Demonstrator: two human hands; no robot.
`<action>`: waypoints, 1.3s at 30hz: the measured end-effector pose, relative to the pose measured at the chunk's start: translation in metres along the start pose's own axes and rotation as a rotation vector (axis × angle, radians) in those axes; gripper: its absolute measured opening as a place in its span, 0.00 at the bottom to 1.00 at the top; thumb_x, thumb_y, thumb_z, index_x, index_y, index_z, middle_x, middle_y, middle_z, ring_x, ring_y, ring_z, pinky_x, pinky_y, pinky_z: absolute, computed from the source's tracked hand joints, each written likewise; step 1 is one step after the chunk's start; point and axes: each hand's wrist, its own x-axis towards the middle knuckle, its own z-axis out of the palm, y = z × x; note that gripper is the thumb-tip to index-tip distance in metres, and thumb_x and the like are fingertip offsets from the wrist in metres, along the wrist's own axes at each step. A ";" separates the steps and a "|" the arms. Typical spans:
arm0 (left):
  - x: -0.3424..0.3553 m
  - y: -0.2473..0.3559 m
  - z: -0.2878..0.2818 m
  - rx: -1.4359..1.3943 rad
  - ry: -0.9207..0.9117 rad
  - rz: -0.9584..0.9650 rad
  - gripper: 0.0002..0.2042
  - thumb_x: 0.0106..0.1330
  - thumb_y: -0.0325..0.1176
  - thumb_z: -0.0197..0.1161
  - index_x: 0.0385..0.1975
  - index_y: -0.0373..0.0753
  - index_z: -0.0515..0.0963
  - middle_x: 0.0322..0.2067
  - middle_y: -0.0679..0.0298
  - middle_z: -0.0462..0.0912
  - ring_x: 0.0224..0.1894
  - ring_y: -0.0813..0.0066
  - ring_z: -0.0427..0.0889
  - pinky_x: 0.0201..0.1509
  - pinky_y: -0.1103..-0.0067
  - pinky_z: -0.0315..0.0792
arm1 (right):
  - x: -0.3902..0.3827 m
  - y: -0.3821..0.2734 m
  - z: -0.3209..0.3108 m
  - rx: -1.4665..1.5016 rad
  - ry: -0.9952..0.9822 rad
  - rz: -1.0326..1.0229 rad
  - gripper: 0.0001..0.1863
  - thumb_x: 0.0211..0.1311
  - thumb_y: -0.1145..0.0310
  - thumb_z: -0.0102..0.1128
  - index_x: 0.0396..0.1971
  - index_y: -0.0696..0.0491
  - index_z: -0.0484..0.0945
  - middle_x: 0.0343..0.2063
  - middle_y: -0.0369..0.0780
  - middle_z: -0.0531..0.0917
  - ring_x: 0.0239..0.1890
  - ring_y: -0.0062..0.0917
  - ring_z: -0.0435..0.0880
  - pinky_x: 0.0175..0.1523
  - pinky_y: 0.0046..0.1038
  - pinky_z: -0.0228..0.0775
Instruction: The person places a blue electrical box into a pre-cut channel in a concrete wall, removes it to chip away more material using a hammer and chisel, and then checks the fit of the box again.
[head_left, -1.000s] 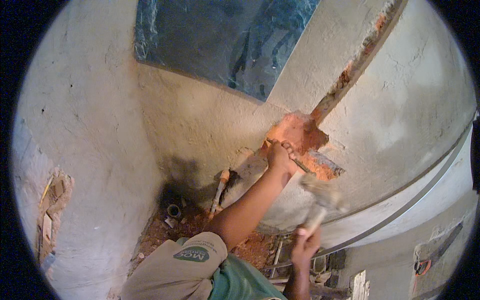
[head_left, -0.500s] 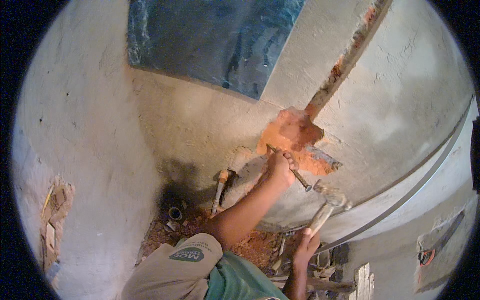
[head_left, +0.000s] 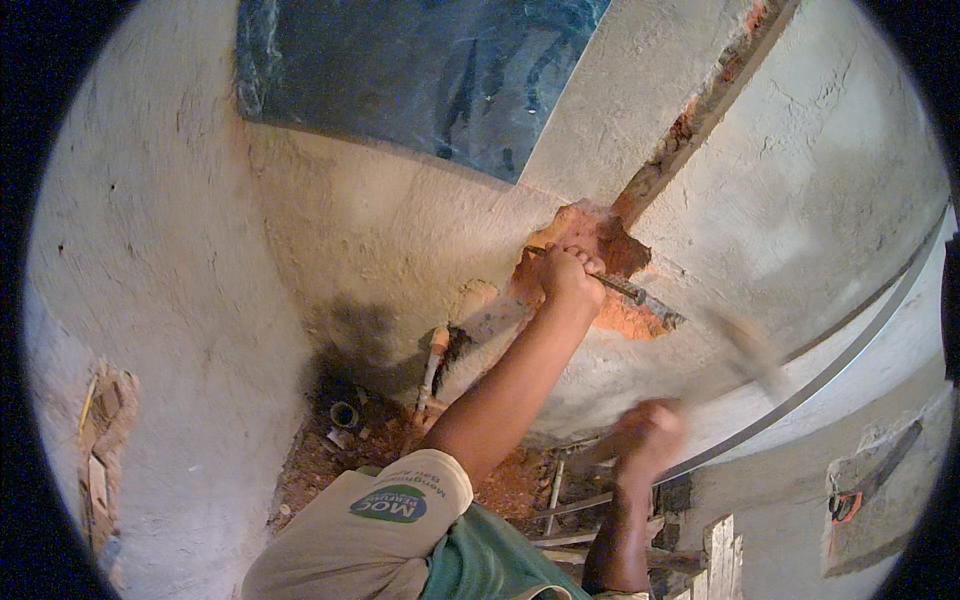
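Note:
My left hand (head_left: 574,276) is wrapped round a metal chisel (head_left: 624,288), its struck end sticking out to the right. The chisel's far end rests at the left side of a broken-out hollow (head_left: 605,228) showing orange brick in the plastered wall. Lower right, my right hand (head_left: 650,438) is closed and smeared by motion. It grips a hammer (head_left: 748,348), whose blurred head is apart from the chisel, to its lower right. A grey pipe piece (head_left: 662,310) lies in the hollow, just beyond the chisel's struck end.
A straight groove (head_left: 690,125) runs from the hollow up and right. Above left is a dark blue panel (head_left: 400,90). Below, a pipe with an orange end (head_left: 438,345) stands near rubble and an open pipe end (head_left: 343,414). Wooden pieces (head_left: 722,560) lie at lower right.
My left hand and the chisel have moved up the hollow, and the chisel lies flatter. My right hand has swung the hammer up and right, away from the chisel's end.

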 end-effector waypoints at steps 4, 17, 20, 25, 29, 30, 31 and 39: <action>-0.019 0.000 0.010 -0.019 0.067 0.015 0.09 0.60 0.32 0.43 0.18 0.47 0.58 0.15 0.72 0.56 0.13 0.82 0.53 0.14 0.85 0.52 | -0.001 -0.016 -0.001 -0.132 -0.052 0.141 0.13 0.60 0.58 0.46 0.27 0.54 0.66 0.15 0.36 0.70 0.14 0.20 0.70 0.19 0.22 0.65; 0.011 0.002 -0.006 0.055 -0.203 0.053 0.08 0.60 0.33 0.45 0.19 0.45 0.59 0.15 0.71 0.58 0.14 0.81 0.58 0.14 0.85 0.55 | -0.015 0.010 0.001 -0.188 -0.136 0.199 0.20 0.61 0.50 0.44 0.26 0.54 0.62 0.12 0.35 0.66 0.12 0.20 0.66 0.17 0.21 0.62; -0.017 -0.004 -0.026 0.068 -0.093 -0.034 0.08 0.60 0.34 0.44 0.20 0.45 0.59 0.15 0.71 0.59 0.15 0.81 0.57 0.14 0.84 0.54 | -0.017 0.000 -0.015 -0.220 -0.029 0.116 0.20 0.61 0.50 0.43 0.26 0.54 0.62 0.13 0.36 0.67 0.12 0.20 0.66 0.16 0.21 0.61; 0.018 0.001 -0.022 0.015 -0.024 -0.099 0.10 0.64 0.38 0.42 0.20 0.46 0.59 0.15 0.72 0.57 0.13 0.81 0.55 0.13 0.84 0.54 | 0.000 -0.048 -0.025 -0.214 0.186 -0.432 0.23 0.60 0.47 0.42 0.25 0.55 0.64 0.12 0.38 0.67 0.15 0.22 0.68 0.20 0.22 0.64; 0.015 0.000 -0.024 -0.090 -0.090 -0.137 0.12 0.65 0.41 0.41 0.19 0.47 0.58 0.14 0.72 0.56 0.12 0.81 0.54 0.13 0.84 0.54 | 0.002 -0.069 0.018 -0.106 0.390 -0.565 0.23 0.59 0.47 0.42 0.29 0.56 0.63 0.16 0.38 0.69 0.16 0.22 0.68 0.21 0.21 0.64; 0.016 0.000 -0.025 -0.082 -0.089 -0.120 0.13 0.65 0.42 0.41 0.19 0.47 0.58 0.14 0.73 0.56 0.12 0.81 0.54 0.13 0.85 0.54 | -0.011 -0.065 0.042 -0.414 0.434 -0.554 0.23 0.59 0.47 0.42 0.30 0.56 0.63 0.16 0.37 0.69 0.15 0.21 0.68 0.21 0.21 0.63; 0.019 0.005 -0.025 -0.077 -0.092 -0.093 0.13 0.66 0.42 0.41 0.19 0.48 0.58 0.14 0.73 0.56 0.12 0.81 0.54 0.13 0.85 0.54 | -0.017 -0.037 0.043 -0.476 0.314 -0.425 0.23 0.59 0.46 0.42 0.31 0.56 0.63 0.15 0.37 0.69 0.14 0.21 0.67 0.20 0.21 0.63; -0.003 0.021 -0.020 0.128 -0.104 -0.103 0.14 0.67 0.42 0.39 0.18 0.48 0.58 0.14 0.74 0.57 0.12 0.82 0.54 0.12 0.85 0.54 | -0.025 -0.010 -0.008 -0.183 0.196 -0.263 0.22 0.61 0.49 0.38 0.30 0.57 0.62 0.14 0.37 0.68 0.14 0.21 0.67 0.18 0.22 0.62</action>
